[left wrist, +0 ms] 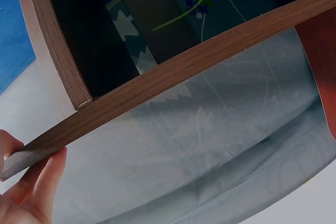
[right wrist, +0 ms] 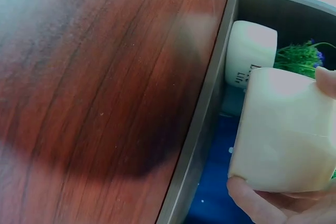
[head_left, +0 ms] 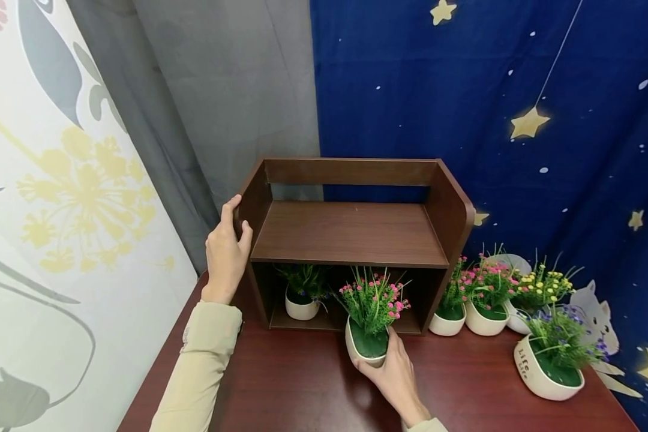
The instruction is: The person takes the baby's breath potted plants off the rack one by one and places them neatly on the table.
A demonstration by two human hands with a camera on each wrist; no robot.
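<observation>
With thumb and fingers on either side of its edge, my left hand (head_left: 225,259) grips the left side panel of a dark brown two-tier wooden shelf (head_left: 351,233); the left wrist view shows this pinch on the panel (left wrist: 131,85). My right hand (head_left: 395,375) holds a potted plant with pink flowers (head_left: 371,303) by its white pot (right wrist: 286,135), tilted in front of the lower compartment. Inside that compartment, at the left, a purple-flowered potted plant (head_left: 301,306) stands upright. Its pot (right wrist: 251,53) shows lettering in the right wrist view.
Right of the shelf stand several potted plants, among them a pink one (head_left: 486,321) and a yellow one (head_left: 545,288). A purple-flowered pot marked "Life" (head_left: 548,381) sits nearer the table's right edge. Curtains (head_left: 378,90) hang behind the reddish table (head_left: 291,384).
</observation>
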